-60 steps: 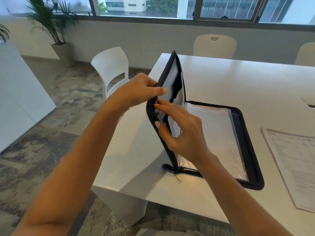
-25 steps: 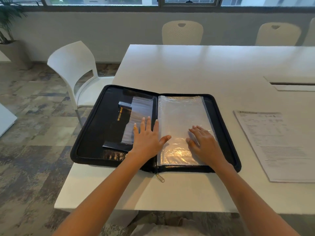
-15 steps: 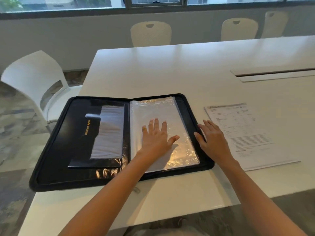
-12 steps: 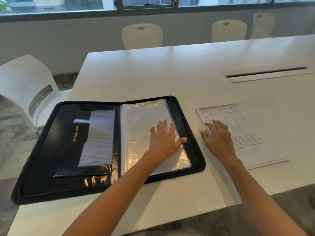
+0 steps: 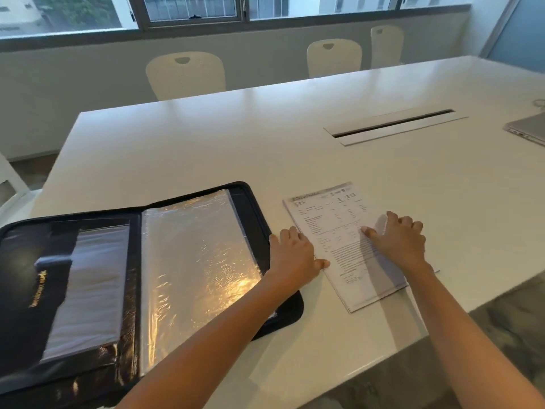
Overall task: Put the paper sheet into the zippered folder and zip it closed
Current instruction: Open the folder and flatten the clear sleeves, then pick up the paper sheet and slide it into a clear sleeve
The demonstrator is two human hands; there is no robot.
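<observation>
Both your bare forearms reach forward from the near edge of the table (image 5: 206, 149). Your left hand (image 5: 295, 255) lies palm down, fingers spread and flat, thumb pointing right. Your right hand (image 5: 398, 240) sits further right, knuckles raised, fingers curled under, thumb stretched left. The hands do not touch each other.

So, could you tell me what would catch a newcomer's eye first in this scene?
The open black folder lies flat at the near left of the white table, its clear sleeve glaring gold. Just right of it lies the printed sheet, with the left hand at its left edge and the right hand lifting its right edge. A laptop peeks in at far right.
</observation>
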